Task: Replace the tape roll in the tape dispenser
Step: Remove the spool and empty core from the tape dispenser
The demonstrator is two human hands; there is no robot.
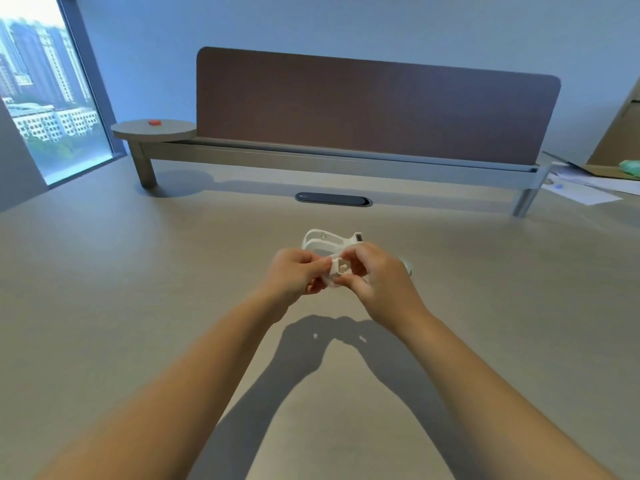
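Note:
A white tape dispenser [325, 241] lies on the table just beyond my hands, its roll bay looking empty. My left hand [294, 273] and my right hand [377, 278] are raised together above the table, both pinching a small white round piece [337, 271], which looks like the roll's core or spindle. A pale rounded object [408, 266], perhaps a tape roll, peeks out behind my right hand and is mostly hidden.
A brown divider panel [374, 105] on a metal rail crosses the back of the table, with a dark cable slot [333, 199] in front of it. A round shelf [152, 129] with a small red item stands back left. Papers and cardboard [588, 181] lie back right.

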